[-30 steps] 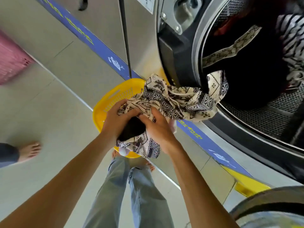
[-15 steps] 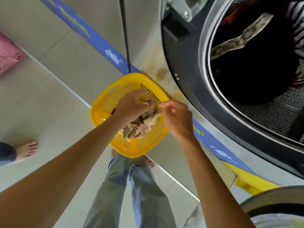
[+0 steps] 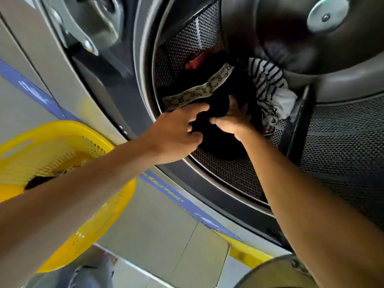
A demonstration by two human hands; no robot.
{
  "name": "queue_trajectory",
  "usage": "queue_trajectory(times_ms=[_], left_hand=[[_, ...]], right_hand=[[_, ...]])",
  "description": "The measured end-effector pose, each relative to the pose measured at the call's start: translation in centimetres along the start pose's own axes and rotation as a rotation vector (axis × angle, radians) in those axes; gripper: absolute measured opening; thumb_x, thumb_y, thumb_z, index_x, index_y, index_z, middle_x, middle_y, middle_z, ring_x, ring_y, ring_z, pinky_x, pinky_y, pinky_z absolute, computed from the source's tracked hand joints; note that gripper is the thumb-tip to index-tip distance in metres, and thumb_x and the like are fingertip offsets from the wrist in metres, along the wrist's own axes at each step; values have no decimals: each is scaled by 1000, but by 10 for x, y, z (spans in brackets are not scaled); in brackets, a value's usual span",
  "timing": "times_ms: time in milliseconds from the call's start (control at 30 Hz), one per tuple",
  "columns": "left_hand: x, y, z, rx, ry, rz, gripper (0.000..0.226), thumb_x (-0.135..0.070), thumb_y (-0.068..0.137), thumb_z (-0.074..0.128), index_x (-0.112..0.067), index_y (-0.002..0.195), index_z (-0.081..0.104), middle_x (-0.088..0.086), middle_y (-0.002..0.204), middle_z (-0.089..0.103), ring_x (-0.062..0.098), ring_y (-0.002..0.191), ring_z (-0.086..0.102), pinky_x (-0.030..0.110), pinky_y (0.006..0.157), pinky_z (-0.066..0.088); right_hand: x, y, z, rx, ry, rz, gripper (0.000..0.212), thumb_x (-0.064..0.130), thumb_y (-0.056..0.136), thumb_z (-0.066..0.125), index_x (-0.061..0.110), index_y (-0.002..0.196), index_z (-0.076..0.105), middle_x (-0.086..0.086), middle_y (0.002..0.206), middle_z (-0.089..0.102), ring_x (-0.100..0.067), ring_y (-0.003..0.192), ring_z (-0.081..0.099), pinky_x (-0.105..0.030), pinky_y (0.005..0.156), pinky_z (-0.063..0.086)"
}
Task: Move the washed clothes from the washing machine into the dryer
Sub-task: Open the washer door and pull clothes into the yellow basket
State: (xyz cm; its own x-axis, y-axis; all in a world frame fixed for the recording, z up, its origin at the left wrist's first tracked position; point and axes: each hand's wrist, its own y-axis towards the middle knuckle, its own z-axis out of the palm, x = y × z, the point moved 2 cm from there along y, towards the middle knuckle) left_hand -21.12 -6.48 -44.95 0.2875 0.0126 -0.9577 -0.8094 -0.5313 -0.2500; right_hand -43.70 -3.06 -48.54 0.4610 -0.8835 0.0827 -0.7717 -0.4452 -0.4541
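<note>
Both my hands reach into the open drum of the washing machine [image 3: 342,146]. My left hand [image 3: 176,132] and my right hand [image 3: 230,119] each grip a black garment [image 3: 220,140] that lies at the drum's mouth. A beige patterned band [image 3: 199,90] runs across the top of that garment. A black-and-white striped cloth [image 3: 268,84] and something red [image 3: 197,61] lie deeper in the drum. A yellow laundry basket [image 3: 116,208] stands on the floor at lower left, partly hidden by my left arm, with patterned cloth in it.
The drum's perforated metal wall and a dark paddle [image 3: 297,121] surround the clothes. The door hinge [image 3: 83,38] sits at upper left. A blue and yellow strip [image 3: 166,190] runs along the machine's base above the tiled floor [image 3: 166,235].
My hands left the patterned cloth in the yellow basket and moved up right into the drum, where they took hold of the black garment. The view swung toward the drum.
</note>
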Motion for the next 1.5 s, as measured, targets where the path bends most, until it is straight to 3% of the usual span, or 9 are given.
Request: queue_trajectory(times_ms=[100, 200, 367, 533, 667, 767, 933, 1167, 1500], left_hand=[[12, 12, 5, -87, 67, -36, 67, -16, 88, 58, -39, 146, 36, -6, 129, 58, 11, 120, 58, 25, 99, 48], [19, 11, 6, -92, 38, -53, 67, -8, 89, 57, -31, 148, 36, -1, 144, 51, 11, 124, 56, 28, 107, 43], [16, 12, 3, -82, 54, -46, 67, -8, 89, 58, -33, 147, 36, -1, 146, 49, 10, 126, 54, 30, 109, 42], [9, 13, 1, -123, 195, -3, 62, -15, 88, 60, -36, 143, 40, 3, 129, 63, 16, 114, 63, 26, 94, 50], [4, 24, 3, -119, 215, 33, 61, -17, 89, 58, -34, 144, 39, -3, 132, 61, 15, 118, 60, 21, 94, 48], [4, 34, 5, -134, 215, 54, 63, -20, 90, 58, -34, 147, 35, -7, 142, 53, 10, 129, 50, 15, 96, 36], [11, 33, 11, -142, 166, 69, 68, -21, 88, 59, -37, 147, 30, 0, 123, 64, 12, 106, 65, 22, 89, 50], [11, 16, 6, -62, 105, 32, 66, -21, 90, 59, -39, 146, 29, -1, 121, 62, 15, 103, 66, 30, 88, 55], [-10, -10, -24, 30, 331, -8, 95, -33, 74, 76, -46, 149, 20, -8, 134, 53, 10, 122, 53, 19, 94, 39]], right_hand=[[-27, 11, 25, 131, -264, 2, 116, 56, 75, 75, 47, 152, -11, -13, 166, -2, -43, 150, 9, -66, 115, 21], [-49, 5, 51, 107, -215, 1, 87, 46, 86, 69, 34, 155, 17, -8, 152, 44, -37, 140, 40, -58, 114, 27], [-24, -38, 62, 402, -73, -137, 48, 32, 98, 57, 16, 143, 51, -4, 145, 53, -25, 132, 51, -22, 98, 41], [-6, -38, 15, 590, 2, -98, 55, 53, 85, 67, 31, 133, 50, 2, 117, 60, -20, 110, 60, -39, 93, 53], [-27, 10, -26, 54, 258, -33, 17, 39, 90, 62, 25, 88, 71, 0, 82, 73, -14, 64, 67, -27, 64, 53], [-53, 54, -39, -377, 139, -21, 35, 55, 74, 69, 21, 85, 69, -3, 102, 76, -24, 93, 72, -38, 84, 58], [-131, 174, 29, -10, 125, 90, 130, 94, 37, 68, 47, 150, 25, 3, 154, 41, -21, 139, 44, -41, 113, 39], [-52, 71, 20, -122, 360, -10, 56, 40, 63, 76, 27, 117, 70, 7, 108, 72, -19, 102, 67, -35, 91, 56], [3, -145, 2, -305, 630, -158, 37, 33, 63, 82, 24, 97, 69, 27, 83, 67, -9, 82, 65, -28, 77, 53]])
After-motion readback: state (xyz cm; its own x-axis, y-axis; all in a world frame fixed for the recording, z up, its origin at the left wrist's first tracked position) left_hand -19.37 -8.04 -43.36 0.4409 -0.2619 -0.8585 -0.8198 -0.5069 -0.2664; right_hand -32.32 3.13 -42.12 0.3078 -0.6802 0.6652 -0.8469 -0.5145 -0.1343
